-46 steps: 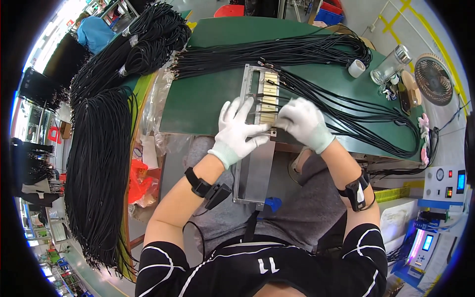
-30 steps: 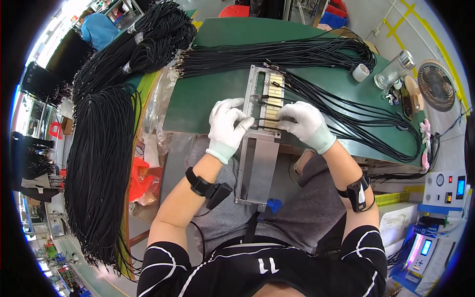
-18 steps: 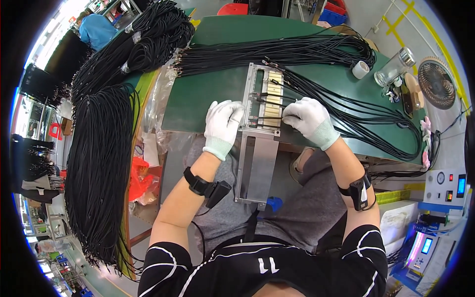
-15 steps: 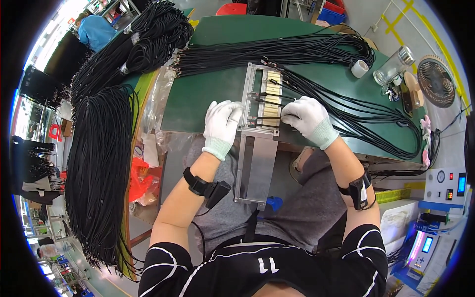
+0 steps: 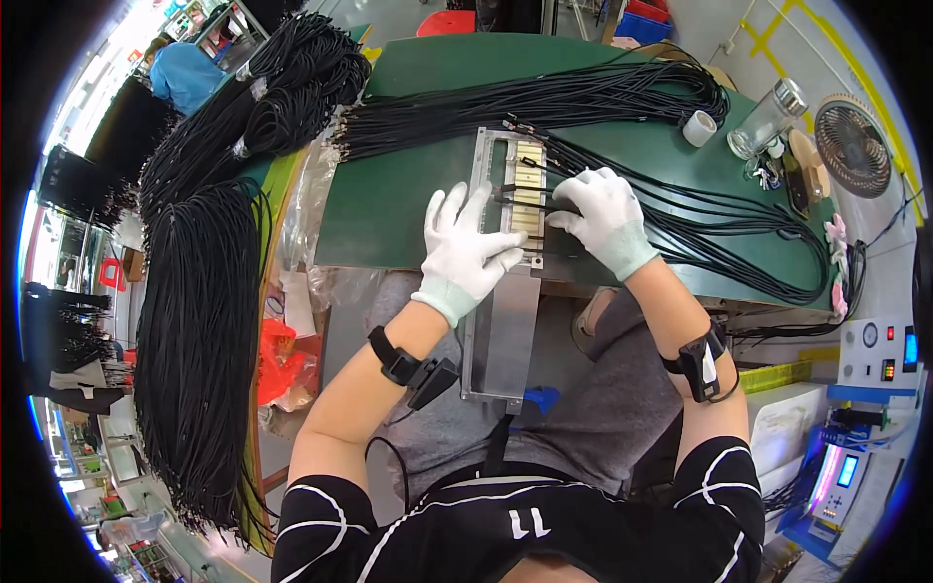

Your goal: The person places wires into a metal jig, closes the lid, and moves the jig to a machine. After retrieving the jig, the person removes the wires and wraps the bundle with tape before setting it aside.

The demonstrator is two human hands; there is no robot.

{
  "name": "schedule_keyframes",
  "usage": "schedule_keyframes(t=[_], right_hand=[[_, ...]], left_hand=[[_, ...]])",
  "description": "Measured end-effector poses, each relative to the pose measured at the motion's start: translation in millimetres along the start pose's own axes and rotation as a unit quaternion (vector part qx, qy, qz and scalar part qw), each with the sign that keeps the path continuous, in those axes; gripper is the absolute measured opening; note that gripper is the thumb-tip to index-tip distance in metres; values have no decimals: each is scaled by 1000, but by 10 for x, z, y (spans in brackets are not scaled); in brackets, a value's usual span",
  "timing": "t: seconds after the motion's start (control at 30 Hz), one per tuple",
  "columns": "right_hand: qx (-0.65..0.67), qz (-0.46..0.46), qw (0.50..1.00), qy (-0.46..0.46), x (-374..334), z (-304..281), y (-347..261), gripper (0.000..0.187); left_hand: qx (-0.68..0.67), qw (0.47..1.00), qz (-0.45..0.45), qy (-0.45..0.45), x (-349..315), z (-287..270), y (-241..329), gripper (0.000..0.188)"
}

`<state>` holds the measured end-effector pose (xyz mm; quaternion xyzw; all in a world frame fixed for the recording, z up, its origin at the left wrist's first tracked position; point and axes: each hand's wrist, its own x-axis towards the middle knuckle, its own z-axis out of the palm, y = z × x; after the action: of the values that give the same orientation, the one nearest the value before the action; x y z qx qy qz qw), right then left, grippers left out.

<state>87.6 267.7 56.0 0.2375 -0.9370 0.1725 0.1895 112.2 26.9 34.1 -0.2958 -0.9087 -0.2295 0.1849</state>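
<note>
A metal fixture (image 5: 481, 160) with a row of cream-coloured blocks (image 5: 528, 178) stands at the table's near edge. Several black cables (image 5: 671, 228) run from it to the right, some lying across its blocks. My left hand (image 5: 459, 255), in a white glove, is open with fingers spread; its thumb and index finger reach over the fixture's near end and hide part of it. My right hand (image 5: 604, 216), also gloved, is at the fixture's right side, its thumb and fingers pinched on a black cable (image 5: 533, 205). The fingertips partly cover the grip.
A long cable bundle (image 5: 525, 105) lies across the green table (image 5: 389, 209). Large cable piles (image 5: 194, 340) fill the left side. At right are a white roll (image 5: 699, 128), a glass bottle (image 5: 768, 119) and a fan (image 5: 853, 146). A person in blue (image 5: 185, 73) is far left.
My left hand has opened from a curled shape and moved right, over the fixture's near end. My right hand has shifted slightly away from me along the fixture's right side.
</note>
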Motion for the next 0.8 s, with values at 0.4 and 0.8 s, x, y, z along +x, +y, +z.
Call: schedule_keyframes(t=[0.4, 0.8], right_hand=[[97, -18, 994, -50, 29, -172, 62, 15], [126, -76, 988, -35, 69, 2, -182, 20]], left_hand=[[-63, 985, -97, 132, -2, 46, -191, 16], [-209, 967, -75, 122, -7, -12, -155, 12]])
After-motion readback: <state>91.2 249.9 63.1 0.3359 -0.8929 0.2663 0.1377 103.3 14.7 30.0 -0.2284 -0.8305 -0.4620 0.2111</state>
